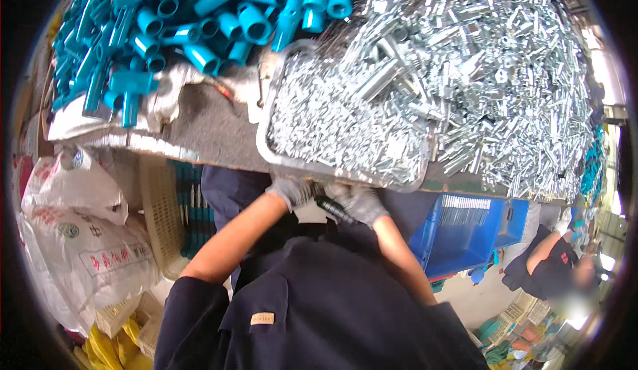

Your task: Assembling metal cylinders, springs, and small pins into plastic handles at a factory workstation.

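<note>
Both my hands wear grey work gloves and meet just below the table's front edge. My left hand [292, 192] is closed, its fingertips dark and partly hidden, and what it pinches cannot be made out. Close beside it, my right hand [361, 204] is curled around a black cylindrical tool [334, 208] that slants down to the right. Right above the hands, a grey-rimmed tray [264, 140] full of small silvery metal pieces [339, 124] sits at the table edge.
Teal tubular parts [256, 24] pile up at the far left. Loose metal pins and rods [505, 84] heap at the right. Below stand a blue crate [458, 247], a cream basket [159, 204] with teal-handled parts, and white sacks [100, 263]. Another person [551, 260] sits at far right.
</note>
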The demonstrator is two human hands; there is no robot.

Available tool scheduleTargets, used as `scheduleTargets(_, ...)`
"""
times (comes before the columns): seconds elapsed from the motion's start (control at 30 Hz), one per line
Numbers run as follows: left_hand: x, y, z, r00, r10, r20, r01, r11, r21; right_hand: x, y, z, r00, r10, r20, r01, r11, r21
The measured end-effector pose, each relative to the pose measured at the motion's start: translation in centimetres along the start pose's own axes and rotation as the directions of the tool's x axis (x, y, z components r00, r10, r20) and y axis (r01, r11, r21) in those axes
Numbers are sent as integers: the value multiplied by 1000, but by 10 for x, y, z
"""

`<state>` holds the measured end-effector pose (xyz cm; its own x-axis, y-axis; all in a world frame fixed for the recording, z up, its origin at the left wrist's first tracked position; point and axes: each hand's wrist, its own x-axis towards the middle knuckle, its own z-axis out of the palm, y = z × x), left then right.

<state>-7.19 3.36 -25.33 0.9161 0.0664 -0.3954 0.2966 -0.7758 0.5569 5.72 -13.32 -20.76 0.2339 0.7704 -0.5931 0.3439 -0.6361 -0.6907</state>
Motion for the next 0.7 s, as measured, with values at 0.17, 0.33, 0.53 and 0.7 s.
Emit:
scheduleTargets(0.17,-11,85,-29,828,512,-229,-488,859,154,-22,-13,46,931,-170,-324,142,984,-109)
scheduleTargets(0.33,12,91,-49,809,584,-66,-567,805,174,-8,-8,65,951,-50,-305,-44,954,-295)
scheduleTargets(0.53,5,87,-43,789,601,130,-615,766,190,5,-18,49,970,-40,-239,-32,957,-289)
scheduleTargets(0.7,4,103,-46,813,514,274,-562,816,135,2,-38,41,945,-90,-314,-30,933,-358)
